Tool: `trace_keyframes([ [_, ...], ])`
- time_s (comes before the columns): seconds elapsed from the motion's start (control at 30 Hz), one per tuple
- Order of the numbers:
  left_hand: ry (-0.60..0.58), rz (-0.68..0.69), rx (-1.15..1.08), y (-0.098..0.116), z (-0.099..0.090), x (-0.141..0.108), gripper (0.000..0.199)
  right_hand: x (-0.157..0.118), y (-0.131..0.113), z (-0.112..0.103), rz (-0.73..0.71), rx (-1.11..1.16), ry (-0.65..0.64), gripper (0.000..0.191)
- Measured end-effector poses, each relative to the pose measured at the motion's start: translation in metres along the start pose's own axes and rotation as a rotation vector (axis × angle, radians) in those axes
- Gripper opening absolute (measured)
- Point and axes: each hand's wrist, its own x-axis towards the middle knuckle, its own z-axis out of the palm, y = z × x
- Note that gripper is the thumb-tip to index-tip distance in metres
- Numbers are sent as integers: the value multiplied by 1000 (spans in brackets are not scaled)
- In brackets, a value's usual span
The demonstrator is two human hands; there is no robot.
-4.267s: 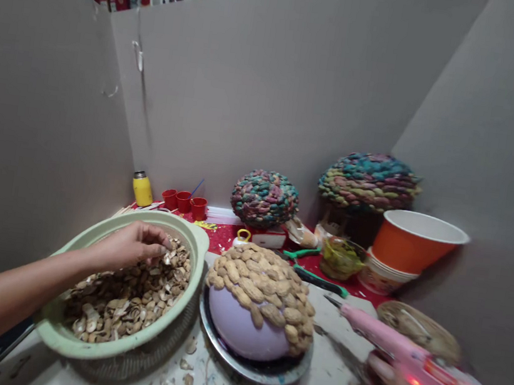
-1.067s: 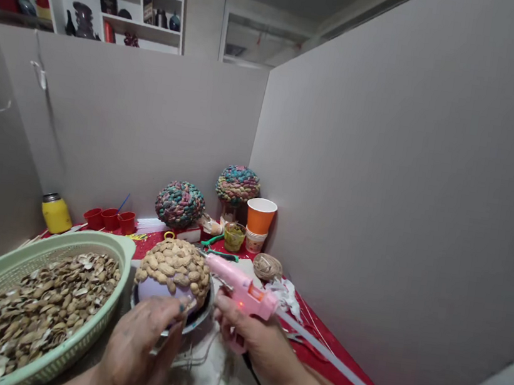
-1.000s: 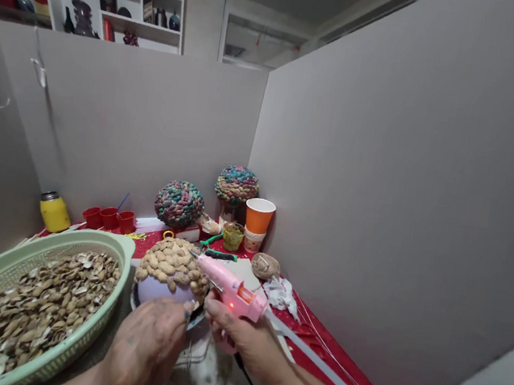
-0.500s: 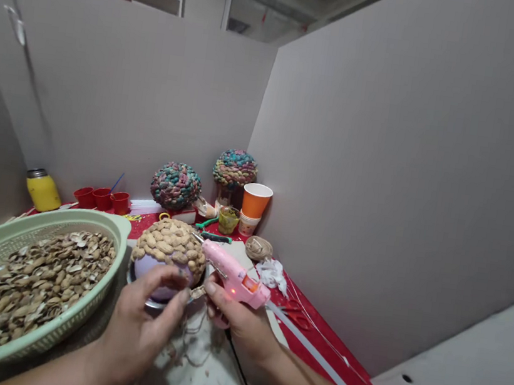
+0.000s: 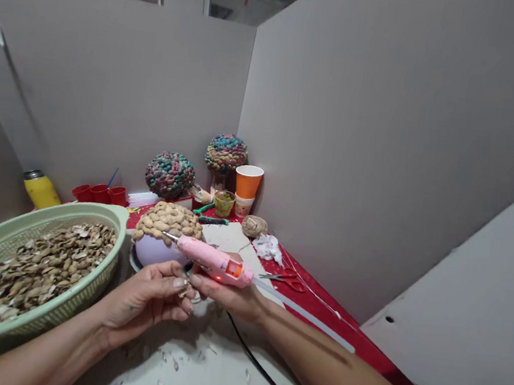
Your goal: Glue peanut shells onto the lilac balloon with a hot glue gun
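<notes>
My right hand [image 5: 229, 296] is wrapped round a pink glue gun [image 5: 210, 258], whose metal tip points left across the front of a ball. That ball [image 5: 159, 251] is lilac below, covered with peanut shells on top, and rests in a dark-rimmed bowl. Just below the gun, my left hand [image 5: 151, 295] pinches a small piece of peanut shell [image 5: 185, 290], its fingertips close to those of my right hand. A green basket [image 5: 121, 219] holding many peanut shells [image 5: 42, 271] stands at the left.
Behind are two colourful balls [image 5: 170, 175], an orange cup [image 5: 247, 184], red cups [image 5: 100, 193] and a yellow bottle [image 5: 42, 191]. Right of the ball lie twine [image 5: 254, 225], white tissue [image 5: 268, 248] and red scissors [image 5: 290, 279]. A black cord [image 5: 258, 364] runs across the shell-littered board [image 5: 210, 363].
The view has shifted to the right. The glue gun has moved left over the ball's front and is more level. My left hand has turned and closed its fingers on the shell piece.
</notes>
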Motion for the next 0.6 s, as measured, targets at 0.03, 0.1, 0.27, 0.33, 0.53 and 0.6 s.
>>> trace_keyframes([
  [0.03,-8,-5,1,-1,0,-1,19,-1,0,0,-2,-4,-3,30],
  [0.1,-23,-10,2,-4,-2,-3,20,-2,5,-1,-5,-11,7,30],
  [0.27,-68,-65,33,-25,-10,3,25,2,34,-20,12,-10,204,35],
  [0.33,-108,-114,55,-38,-12,6,27,7,47,-30,22,-7,298,39],
  [0.53,-230,-243,95,-60,-18,15,34,18,76,-50,24,-37,383,24],
  [0.6,-243,-248,90,-62,-21,17,34,19,82,-55,44,-45,382,24],
])
